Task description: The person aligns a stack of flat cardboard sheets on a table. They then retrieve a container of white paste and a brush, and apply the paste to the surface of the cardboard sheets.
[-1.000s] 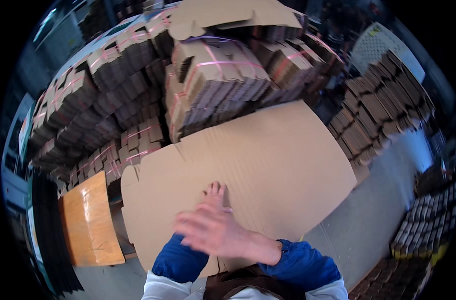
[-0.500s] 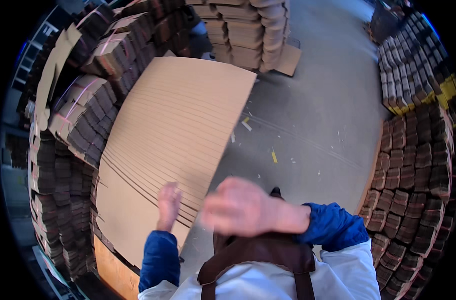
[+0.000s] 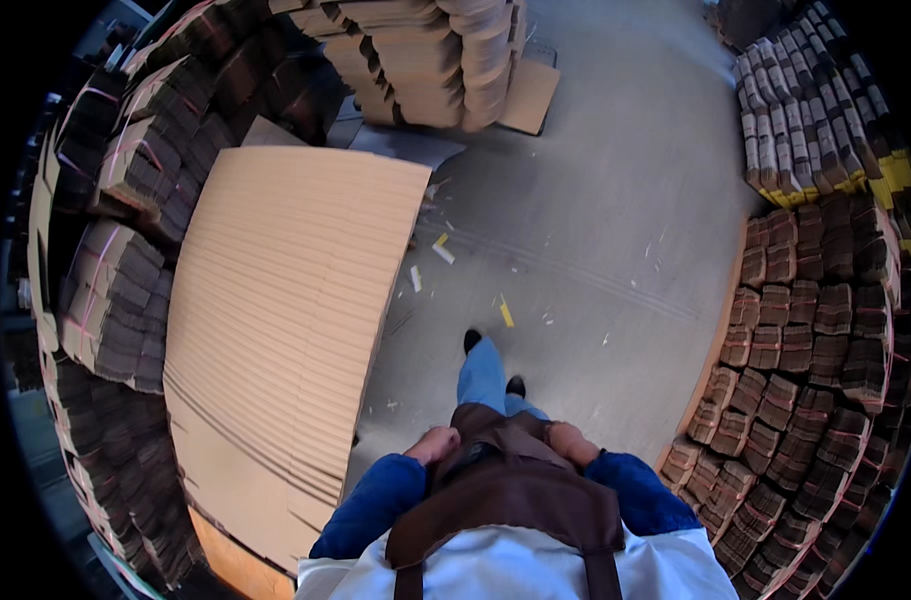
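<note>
My left hand is closed at the left edge of the brown apron I wear, at waist height. At the opposite side my right hand is curled against the apron, its fingertips partly hidden by the fabric. Between the two hands the apron is bunched in folds. To the left of my left hand, and apart from it, lies a wide stack of flat cardboard sheets, its edges fanned in many thin steps.
Bundled cardboard is piled along the left. A tall cardboard stack stands ahead on a pallet. More strapped bundles line the right side. Paper scraps, among them a yellow strip, lie on the grey floor.
Both hands have moved from in front of me, near the cardboard sheets, back to the apron at my waist. The sheets now appear further left, and my legs and shoes show.
</note>
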Motion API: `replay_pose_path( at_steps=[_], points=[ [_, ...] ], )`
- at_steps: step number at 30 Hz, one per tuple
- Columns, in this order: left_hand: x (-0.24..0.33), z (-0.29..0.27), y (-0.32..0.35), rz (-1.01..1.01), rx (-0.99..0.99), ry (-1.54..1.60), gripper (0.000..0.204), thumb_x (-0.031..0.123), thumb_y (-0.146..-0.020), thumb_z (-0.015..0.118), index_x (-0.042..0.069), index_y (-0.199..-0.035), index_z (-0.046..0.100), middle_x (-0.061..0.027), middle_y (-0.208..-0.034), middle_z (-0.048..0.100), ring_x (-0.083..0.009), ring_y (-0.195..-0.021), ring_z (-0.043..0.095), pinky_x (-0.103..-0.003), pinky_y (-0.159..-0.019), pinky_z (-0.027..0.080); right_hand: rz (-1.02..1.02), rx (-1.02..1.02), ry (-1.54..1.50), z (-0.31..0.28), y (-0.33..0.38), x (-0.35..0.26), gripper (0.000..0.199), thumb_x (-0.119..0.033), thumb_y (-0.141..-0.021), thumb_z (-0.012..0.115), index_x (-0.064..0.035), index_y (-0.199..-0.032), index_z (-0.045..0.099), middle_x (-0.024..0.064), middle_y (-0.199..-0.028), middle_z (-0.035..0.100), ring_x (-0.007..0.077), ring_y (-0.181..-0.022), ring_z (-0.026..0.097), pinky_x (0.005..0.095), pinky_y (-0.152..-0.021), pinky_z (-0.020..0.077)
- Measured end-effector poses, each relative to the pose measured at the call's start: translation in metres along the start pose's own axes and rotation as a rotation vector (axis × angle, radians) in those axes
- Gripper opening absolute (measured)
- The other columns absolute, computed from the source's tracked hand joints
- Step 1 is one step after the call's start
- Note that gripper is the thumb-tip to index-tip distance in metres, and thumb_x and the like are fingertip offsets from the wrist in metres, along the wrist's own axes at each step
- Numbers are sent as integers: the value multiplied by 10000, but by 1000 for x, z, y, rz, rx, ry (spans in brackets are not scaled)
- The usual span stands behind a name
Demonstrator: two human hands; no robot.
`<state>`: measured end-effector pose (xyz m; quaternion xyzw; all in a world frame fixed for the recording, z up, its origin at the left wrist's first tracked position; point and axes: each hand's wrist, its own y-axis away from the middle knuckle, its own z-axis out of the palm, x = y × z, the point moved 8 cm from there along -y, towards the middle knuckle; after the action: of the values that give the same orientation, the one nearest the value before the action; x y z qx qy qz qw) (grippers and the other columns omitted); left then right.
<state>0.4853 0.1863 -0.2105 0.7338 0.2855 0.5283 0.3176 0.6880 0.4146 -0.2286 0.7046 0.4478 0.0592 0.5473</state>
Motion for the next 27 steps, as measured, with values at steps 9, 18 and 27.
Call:
replay_pose_path(
  at_steps=[9, 18, 27],
  points=[
    [53, -64, 1, 50, -504, 412, 274, 73, -907, 633, 92, -1174, 692, -92, -1001, 721, -209, -977, 683, -336, -832, 522, -125, -185, -358, -122, 13, 32, 360, -184, -955, 618, -7, -1259, 546, 183, -1073, 716, 336, -997, 673, 416, -886, 530],
    [136, -128, -70, 108, -508, 290, 361, 175, -893, 657, 58, -1234, 653, -127, -1110, 709, -254, -1048, 657, -376, -871, 512, 142, -431, -505, -209, 7, 96, 281, -206, -979, 548, -101, -1233, 606, 156, -1250, 674, 356, -1105, 652, 439, -927, 523],
    [181, -199, -311, -155, -483, 689, 104, 129, -893, 573, 85, -947, 651, -18, -762, 637, -117, -598, 581, -276, -512, 441, -204, -505, -723, -346, 25, 136, 343, -168, -1022, 510, -9, -1318, 580, 146, -1297, 638, 231, -1230, 577, 393, -1067, 417]
  ],
)
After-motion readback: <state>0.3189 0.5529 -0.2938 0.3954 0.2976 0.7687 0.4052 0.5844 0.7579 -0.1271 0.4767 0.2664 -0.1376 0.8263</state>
